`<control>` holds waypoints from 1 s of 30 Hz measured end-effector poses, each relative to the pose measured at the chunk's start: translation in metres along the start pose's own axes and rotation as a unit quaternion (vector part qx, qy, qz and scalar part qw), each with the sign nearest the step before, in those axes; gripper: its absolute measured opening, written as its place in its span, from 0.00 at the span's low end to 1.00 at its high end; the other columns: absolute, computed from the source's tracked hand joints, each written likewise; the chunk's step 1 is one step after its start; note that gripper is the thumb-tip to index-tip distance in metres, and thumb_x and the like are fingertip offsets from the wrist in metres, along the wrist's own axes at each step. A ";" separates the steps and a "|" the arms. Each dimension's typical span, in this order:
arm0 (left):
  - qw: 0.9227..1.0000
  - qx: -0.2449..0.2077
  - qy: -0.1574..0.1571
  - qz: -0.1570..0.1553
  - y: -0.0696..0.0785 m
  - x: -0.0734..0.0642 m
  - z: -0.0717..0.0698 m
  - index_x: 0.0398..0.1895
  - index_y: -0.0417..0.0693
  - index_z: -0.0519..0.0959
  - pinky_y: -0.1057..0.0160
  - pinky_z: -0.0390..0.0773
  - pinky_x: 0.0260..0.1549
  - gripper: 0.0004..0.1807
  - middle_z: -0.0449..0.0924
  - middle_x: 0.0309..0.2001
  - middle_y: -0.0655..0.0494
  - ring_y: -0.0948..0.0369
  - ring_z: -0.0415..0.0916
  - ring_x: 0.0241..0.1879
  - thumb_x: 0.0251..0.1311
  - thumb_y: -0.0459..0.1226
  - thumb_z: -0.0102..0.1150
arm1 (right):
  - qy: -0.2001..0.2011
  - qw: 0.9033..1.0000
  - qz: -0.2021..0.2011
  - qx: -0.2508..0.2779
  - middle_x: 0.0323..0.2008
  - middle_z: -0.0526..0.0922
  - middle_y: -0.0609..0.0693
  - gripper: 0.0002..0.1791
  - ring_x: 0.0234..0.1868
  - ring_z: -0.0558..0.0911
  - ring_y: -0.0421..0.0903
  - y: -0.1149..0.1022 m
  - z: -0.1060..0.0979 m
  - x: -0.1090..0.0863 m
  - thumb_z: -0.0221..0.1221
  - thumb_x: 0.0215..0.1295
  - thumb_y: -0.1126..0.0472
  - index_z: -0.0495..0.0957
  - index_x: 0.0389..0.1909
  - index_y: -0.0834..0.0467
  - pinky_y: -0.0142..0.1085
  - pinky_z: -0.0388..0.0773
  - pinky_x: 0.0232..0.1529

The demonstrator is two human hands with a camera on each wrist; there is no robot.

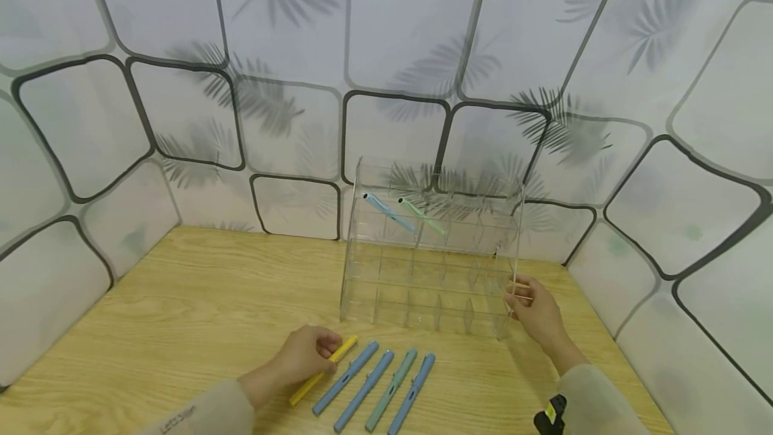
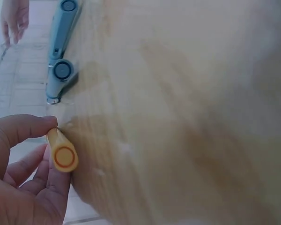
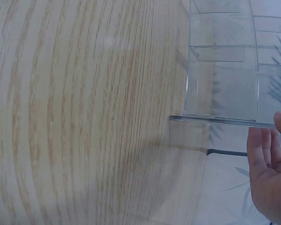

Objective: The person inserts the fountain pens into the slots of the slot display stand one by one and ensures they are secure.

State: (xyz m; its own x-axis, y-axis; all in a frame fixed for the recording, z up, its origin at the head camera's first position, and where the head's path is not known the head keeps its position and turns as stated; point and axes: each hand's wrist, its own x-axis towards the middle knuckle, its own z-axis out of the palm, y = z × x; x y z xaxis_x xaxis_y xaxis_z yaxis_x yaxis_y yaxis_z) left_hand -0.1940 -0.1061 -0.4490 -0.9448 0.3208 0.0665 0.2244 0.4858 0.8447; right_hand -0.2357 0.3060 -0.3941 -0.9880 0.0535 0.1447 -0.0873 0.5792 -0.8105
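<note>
yellow pen pinched at left of pen row; clear rack held at right edge.

slim yellow pen is pinched between thumb and fingers of the left-hand grip, closed to the pen's width; whether the pen is lifted off the pale wood-grain surface cannot be told. just beside it, to the right, a slanted row is formed by a capped slate-blue pen, a second slate-blue pen, a muted green pen and a third slate-blue pen. transparent plastic tiered rack is stood behind the row; its right side panel is held at the front edge by the right-hand grip, thumb and fingers closed about it. a light blue pen and a light green pen are held, tilted, in an upper tier.
</note>
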 end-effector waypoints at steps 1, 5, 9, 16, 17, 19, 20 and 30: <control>1.000 0.001 0.001 0.003 0.000 0.000 -0.001 0.40 0.30 0.80 0.68 0.79 0.31 0.21 0.78 0.30 0.55 0.60 0.76 0.30 0.37 0.21 0.72 | 0.000 1.000 -0.001 0.000 0.54 0.72 0.71 0.25 0.49 0.78 0.59 0.000 0.000 0.000 0.57 0.67 0.68 0.63 0.63 0.67 0.35 0.83 0.37; 1.000 -0.012 -0.007 -0.007 0.001 0.003 -0.005 0.42 0.29 0.80 0.64 0.81 0.34 0.20 0.79 0.32 0.54 0.57 0.77 0.33 0.40 0.21 0.68 | -0.002 1.000 -0.003 0.003 0.54 0.72 0.71 0.25 0.48 0.78 0.57 0.001 0.000 0.000 0.56 0.68 0.68 0.63 0.64 0.67 0.34 0.82 0.37; 0.997 -0.053 -0.037 -0.043 0.001 0.007 -0.015 0.47 0.29 0.78 0.59 0.81 0.34 0.23 0.80 0.36 0.52 0.55 0.77 0.38 0.42 0.23 0.65 | -0.003 1.000 -0.001 0.004 0.54 0.72 0.70 0.25 0.48 0.78 0.57 0.001 0.000 0.001 0.56 0.68 0.68 0.62 0.64 0.67 0.33 0.82 0.38; 0.973 -0.171 -0.128 -0.083 0.009 0.010 -0.042 0.58 0.24 0.69 0.61 0.79 0.32 0.29 0.74 0.42 0.46 0.58 0.72 0.34 0.51 0.26 0.62 | 0.000 1.000 0.010 -0.003 0.55 0.72 0.71 0.26 0.49 0.78 0.58 -0.001 0.001 0.000 0.57 0.68 0.67 0.63 0.64 0.67 0.36 0.83 0.38; 0.970 -0.181 -0.136 -0.088 0.010 0.011 -0.045 0.58 0.25 0.68 0.59 0.80 0.34 0.29 0.73 0.43 0.45 0.58 0.72 0.35 0.51 0.26 0.62 | 0.000 1.000 0.010 -0.003 0.55 0.72 0.71 0.26 0.49 0.78 0.58 -0.002 0.001 0.000 0.57 0.68 0.67 0.63 0.64 0.67 0.36 0.83 0.38; 0.963 -0.204 -0.149 -0.097 0.011 0.012 -0.050 0.58 0.26 0.68 0.59 0.80 0.36 0.27 0.73 0.42 0.45 0.58 0.73 0.35 0.53 0.25 0.61 | -0.001 1.000 0.009 -0.002 0.55 0.72 0.71 0.26 0.49 0.78 0.59 -0.002 0.001 0.000 0.56 0.68 0.68 0.63 0.64 0.67 0.36 0.83 0.38; 0.960 -0.213 -0.151 -0.101 0.012 0.013 -0.052 0.57 0.26 0.68 0.59 0.80 0.37 0.26 0.73 0.41 0.45 0.58 0.73 0.35 0.53 0.25 0.61 | -0.001 1.000 0.008 -0.002 0.55 0.72 0.71 0.26 0.49 0.78 0.59 -0.002 0.000 0.000 0.56 0.68 0.68 0.63 0.64 0.68 0.36 0.83 0.38; 0.951 -0.263 -0.130 -0.100 0.025 0.020 -0.060 0.45 0.31 0.71 0.53 0.80 0.44 0.15 0.73 0.36 0.49 0.57 0.76 0.37 0.57 0.26 0.62 | -0.001 1.000 0.003 0.002 0.54 0.72 0.71 0.25 0.49 0.78 0.58 -0.001 0.000 0.000 0.56 0.67 0.68 0.63 0.63 0.68 0.38 0.83 0.39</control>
State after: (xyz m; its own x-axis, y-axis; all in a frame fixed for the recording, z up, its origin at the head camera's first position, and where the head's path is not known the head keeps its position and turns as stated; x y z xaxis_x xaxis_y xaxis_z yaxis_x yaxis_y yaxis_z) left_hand -0.2217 -0.1364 -0.3941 -0.8494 0.4888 -0.1991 -0.1680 0.1073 0.9799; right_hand -0.2353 0.3051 -0.3933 -0.9889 0.0554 0.1381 -0.0814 0.5757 -0.8136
